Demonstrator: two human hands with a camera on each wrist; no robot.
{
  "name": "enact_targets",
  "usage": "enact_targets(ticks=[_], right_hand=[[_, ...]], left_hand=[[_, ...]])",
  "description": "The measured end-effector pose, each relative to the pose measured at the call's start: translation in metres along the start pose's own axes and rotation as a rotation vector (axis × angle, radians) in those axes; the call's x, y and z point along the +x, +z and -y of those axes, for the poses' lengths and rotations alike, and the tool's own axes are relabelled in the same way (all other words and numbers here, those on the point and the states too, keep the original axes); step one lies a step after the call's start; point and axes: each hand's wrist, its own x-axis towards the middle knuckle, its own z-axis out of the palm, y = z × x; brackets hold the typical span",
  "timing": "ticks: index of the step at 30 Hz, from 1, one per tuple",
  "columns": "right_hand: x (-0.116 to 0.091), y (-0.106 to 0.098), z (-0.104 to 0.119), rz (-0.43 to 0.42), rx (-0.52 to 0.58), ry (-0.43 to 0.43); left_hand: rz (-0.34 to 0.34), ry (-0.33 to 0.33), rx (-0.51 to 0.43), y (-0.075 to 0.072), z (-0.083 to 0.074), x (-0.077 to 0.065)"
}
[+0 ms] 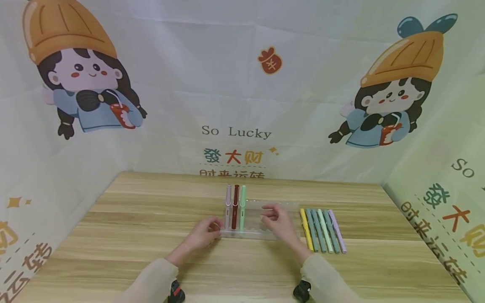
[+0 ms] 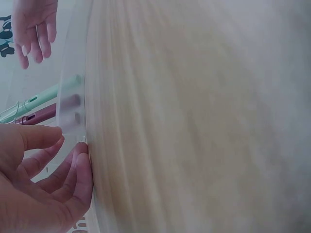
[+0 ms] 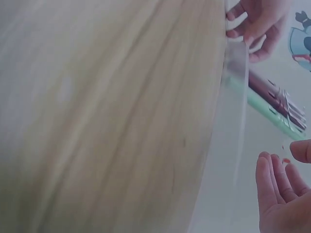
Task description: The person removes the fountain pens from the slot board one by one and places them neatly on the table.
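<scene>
A clear plastic pen stand point(image 1: 257, 234) lies across the middle of the table. Three capped pens stand in its left part: a greyish-lilac pen point(image 1: 227, 210), a dark red pen point(image 1: 235, 210) and a mint green pen point(image 1: 243, 210). At the stand's left end, my left hand point(image 1: 206, 232) holds the corner between thumb and bent fingers, as the left wrist view also shows. My right hand point(image 1: 279, 223) hovers over the stand's right part, fingers loosely extended and thumb apart, with nothing in it point(image 3: 286, 199).
Right of the stand, several capped pens lie side by side on the wooden table point(image 1: 159, 202): a yellow pen point(image 1: 307, 229), several teal ones, a pale mint pen point(image 1: 325, 230) and a purple pen point(image 1: 337, 230). A printed cloth point(image 1: 182, 84) rises behind the table and along its sides.
</scene>
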Motion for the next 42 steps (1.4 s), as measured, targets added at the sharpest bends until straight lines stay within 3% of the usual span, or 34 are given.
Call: enact_targets(ticks=[10, 28, 42], right_hand=[[0.006, 0.025, 0.005, 0.01, 0.107, 0.025], [0.015, 0.048, 0.01, 0.031, 0.111, 0.054], [0.019, 0.056, 0.009, 0.001, 0.044, 0.057]], left_hand=[[0.002, 0.002, -0.002, 0.0, -0.001, -0.001], [0.007, 0.042, 0.007, -0.001, -0.001, 0.0], [0.009, 0.067, 0.015, -0.002, 0.0, -0.001]])
